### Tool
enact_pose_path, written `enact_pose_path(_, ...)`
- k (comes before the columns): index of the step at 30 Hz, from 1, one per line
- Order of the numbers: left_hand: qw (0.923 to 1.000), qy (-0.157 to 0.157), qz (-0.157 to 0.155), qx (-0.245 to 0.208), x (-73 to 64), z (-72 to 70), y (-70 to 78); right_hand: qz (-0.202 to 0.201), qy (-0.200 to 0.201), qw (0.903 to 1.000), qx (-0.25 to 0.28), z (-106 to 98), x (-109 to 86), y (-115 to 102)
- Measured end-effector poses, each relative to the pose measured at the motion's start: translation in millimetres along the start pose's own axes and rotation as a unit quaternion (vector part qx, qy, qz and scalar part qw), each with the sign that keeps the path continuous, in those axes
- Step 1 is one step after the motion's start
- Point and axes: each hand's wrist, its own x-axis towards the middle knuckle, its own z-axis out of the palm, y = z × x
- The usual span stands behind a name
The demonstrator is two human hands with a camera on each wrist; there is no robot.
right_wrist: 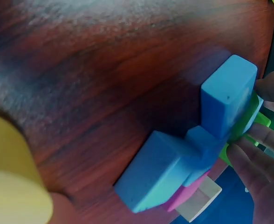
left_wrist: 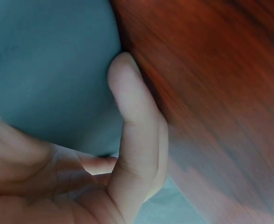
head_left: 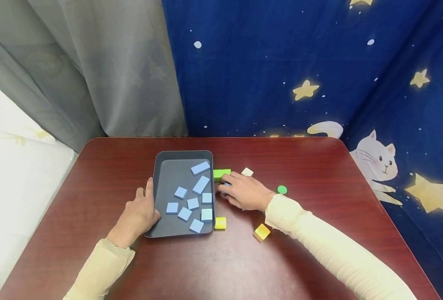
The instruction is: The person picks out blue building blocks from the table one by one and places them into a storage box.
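Note:
My left hand [head_left: 140,210] grips the left side of a dark grey tray [head_left: 165,156], its thumb at the rim and a finger [left_wrist: 139,126] along the outer wall. Several light blue blocks [head_left: 200,185] lie scattered inside the tray. Just right of the tray, my right hand [head_left: 245,192] reaches palm-down into a small cluster of blocks. Its thumb and fingers [right_wrist: 251,163] close around a small blue block [right_wrist: 255,113] that they partly hide, with a dark green piece [right_wrist: 242,123] against it. Larger blue blocks [right_wrist: 228,95] stand beside those fingertips.
A bright green block [head_left: 221,173] and a yellow cylinder [head_left: 220,223] lie by the tray's right wall. Around the right hand are a cream block [head_left: 247,171], a green round piece [head_left: 282,189] and an orange-yellow block [head_left: 262,232]. A pink piece [right_wrist: 186,192] sits among the blue blocks.

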Motion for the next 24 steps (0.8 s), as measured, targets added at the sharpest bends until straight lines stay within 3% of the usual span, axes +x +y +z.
enact_pose_path(11,0.9999,-0.011,-0.005,-0.004,-2.0,-3.4,3.6,0.013,-0.006,0.9998,-0.015,7.4,3.6,-3.5)
enact_pose_path(24,1.0000,-0.002,-0.001,-0.004,-1.3,-2.5,4.0,0.002,0.020,0.9998,-0.005,6.1,6.5,-2.7)
